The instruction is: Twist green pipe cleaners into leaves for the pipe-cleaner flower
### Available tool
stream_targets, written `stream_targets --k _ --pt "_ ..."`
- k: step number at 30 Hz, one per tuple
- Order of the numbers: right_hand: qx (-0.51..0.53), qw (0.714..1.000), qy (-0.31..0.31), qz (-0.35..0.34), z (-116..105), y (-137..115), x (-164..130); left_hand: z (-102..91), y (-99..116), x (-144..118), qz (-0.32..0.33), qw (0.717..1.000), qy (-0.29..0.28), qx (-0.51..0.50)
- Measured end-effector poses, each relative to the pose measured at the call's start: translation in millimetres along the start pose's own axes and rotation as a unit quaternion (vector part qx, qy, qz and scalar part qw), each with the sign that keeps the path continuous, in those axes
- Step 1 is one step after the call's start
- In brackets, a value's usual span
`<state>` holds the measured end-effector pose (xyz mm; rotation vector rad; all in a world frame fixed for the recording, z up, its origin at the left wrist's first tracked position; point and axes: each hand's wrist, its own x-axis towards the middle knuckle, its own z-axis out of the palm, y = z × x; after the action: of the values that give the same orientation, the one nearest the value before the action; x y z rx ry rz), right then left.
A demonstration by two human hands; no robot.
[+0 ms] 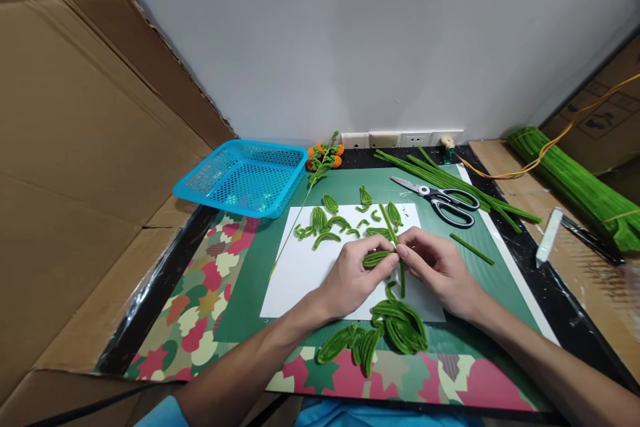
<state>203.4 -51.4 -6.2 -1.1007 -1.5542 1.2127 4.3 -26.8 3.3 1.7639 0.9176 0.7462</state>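
Left hand (350,278) pinches a folded green leaf loop (376,257) over the white sheet (300,273), right hand (436,267) closed on the straight stem (395,240) beside it; thin fuzzy wire may slip, letting the loop spring open among loose leaves (330,223).

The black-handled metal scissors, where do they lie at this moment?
The black-handled metal scissors lie right of centre in the head view, on the green cutting mat, beside the loose straight green pipe cleaners.
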Motion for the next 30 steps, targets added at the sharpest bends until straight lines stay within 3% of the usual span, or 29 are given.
stream_targets --k 5,12,17,22,30 --pt "0.062 0.997 -0.028 0.045 -5.4 3.1 0.2 1.5 -0.1 3.3 -0.013 0.998 -0.009 -0.066" --pt "0.209 0.972 0.093 0.057 2.5 5.6 7.7 9.3 -4.2 1.7 -0.075 0.987 -0.006 -0.144" --pt "0.312 0.943 0.071 0.091 2.7 10.8 14.0 10.4 -7.7 2.7 -0.100 0.978 -0.038 -0.181" --pt "0.290 0.952 0.031 0.090 -3.5 15.4 15.9 5.6 -7.2 4.9 -0.096 0.986 -0.014 -0.133" --pt "0.288 0.948 0.066 0.120 -6.6 14.8 15.6 5.3 -6.3 4.5 -0.075 0.990 0.024 -0.119"
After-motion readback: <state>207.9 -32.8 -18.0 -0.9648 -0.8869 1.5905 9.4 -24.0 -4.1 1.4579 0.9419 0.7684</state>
